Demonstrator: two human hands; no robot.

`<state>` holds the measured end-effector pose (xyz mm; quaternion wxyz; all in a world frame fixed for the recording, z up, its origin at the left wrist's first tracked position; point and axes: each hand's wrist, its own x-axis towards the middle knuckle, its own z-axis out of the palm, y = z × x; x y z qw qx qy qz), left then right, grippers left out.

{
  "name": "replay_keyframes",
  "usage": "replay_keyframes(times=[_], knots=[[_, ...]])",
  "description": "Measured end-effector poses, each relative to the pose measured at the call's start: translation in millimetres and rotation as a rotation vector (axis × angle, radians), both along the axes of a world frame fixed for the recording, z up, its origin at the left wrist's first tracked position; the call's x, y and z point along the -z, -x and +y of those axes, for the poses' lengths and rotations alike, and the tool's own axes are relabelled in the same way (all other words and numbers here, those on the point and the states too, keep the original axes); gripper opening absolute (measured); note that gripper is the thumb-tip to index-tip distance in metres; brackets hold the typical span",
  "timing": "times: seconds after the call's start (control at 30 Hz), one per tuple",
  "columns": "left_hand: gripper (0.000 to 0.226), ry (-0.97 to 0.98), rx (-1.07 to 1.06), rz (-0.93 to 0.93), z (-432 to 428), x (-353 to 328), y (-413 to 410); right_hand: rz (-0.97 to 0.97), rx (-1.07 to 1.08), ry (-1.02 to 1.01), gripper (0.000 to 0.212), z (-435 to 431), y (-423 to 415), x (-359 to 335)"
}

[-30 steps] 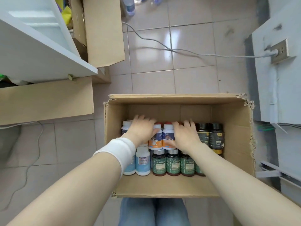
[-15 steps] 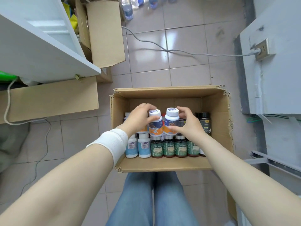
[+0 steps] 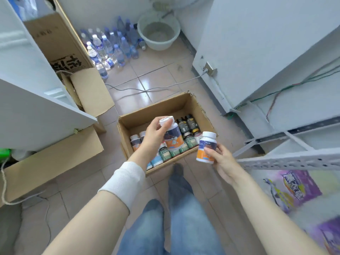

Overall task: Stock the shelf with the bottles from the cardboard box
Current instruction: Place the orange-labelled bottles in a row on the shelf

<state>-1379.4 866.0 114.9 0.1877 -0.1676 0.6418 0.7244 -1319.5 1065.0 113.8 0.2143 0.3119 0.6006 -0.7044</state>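
Note:
An open cardboard box stands on the tiled floor and holds several supplement bottles with dark, green and blue labels. My left hand grips a white-capped bottle with an orange and navy label above the box. My right hand holds a matching bottle lifted to the right of the box, near the metal shelf. The grey slotted shelf frame runs along the right side.
Purple packets lie on the lower right shelf level. Empty cardboard boxes and a white cabinet stand at the left. Several water bottles and a basin sit at the back. A cable crosses the floor.
Both hands have lifted the two orange-labelled bottles out of the box. The right hand has carried its bottle rightward toward the shelf, and the view has risen and turned right.

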Motion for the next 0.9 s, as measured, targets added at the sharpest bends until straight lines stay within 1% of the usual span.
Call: replay_keyframes(times=[0.03,0.07,0.1,0.17,0.2,0.3,0.43,0.53,0.63,0.7,0.8,0.83,0.9], knots=[[0.009,-0.035,0.03,0.016,5.0,-13.8,-10.4,0.012,0.053,0.017,0.065,0.0,-18.5,-10.9],[0.016,-0.059,0.078,0.031,10.6,-28.7,-20.9,0.022,0.113,0.024,0.079,1.3,-36.9,-20.8],[0.022,-0.078,0.131,0.044,17.5,-41.7,-30.7,0.038,0.167,0.036,0.073,2.4,-53.2,-31.4],[0.018,-0.127,0.229,0.063,34.9,-69.9,-50.6,0.089,0.268,0.087,0.028,9.3,-84.9,-54.3],[0.014,-0.157,0.267,0.077,45.1,-85.2,-60.0,0.107,0.305,0.106,0.015,13.4,-99.1,-68.1],[0.012,-0.2,0.387,0.149,79.9,-133.3,-90.0,0.204,0.37,0.105,0.012,32.1,-143.3,-110.7],[0.022,-0.261,0.558,0.258,133.3,-201.5,-136.4,0.358,0.441,0.069,0.022,66.9,-207.0,-168.1],[0.02,-0.311,0.688,0.299,180.5,-247.1,-177.7,0.466,0.498,0.037,0.04,101.6,-261.9,-211.8],[0.013,-0.318,0.811,0.376,236.7,-291.5,-229.4,0.578,0.561,0.001,0.068,146.3,-324.4,-254.2],[0.015,-0.314,0.878,0.434,274.2,-318.0,-268.2,0.626,0.596,-0.051,0.068,176.6,-366.8,-278.5],[0.016,-0.278,0.961,0.526,327.1,-350.9,-322.1,0.683,0.641,-0.162,0.056,219.4,-423.5,-310.9],[0.017,-0.282,0.978,0.551,343.0,-360.1,-336.8,0.703,0.653,-0.207,0.059,232.5,-439.2,-320.7],[0.018,-0.318,1.02,0.584,371.5,-376.5,-360.7,0.74,0.681,-0.265,0.079,255.6,-466.3,-339.2]])
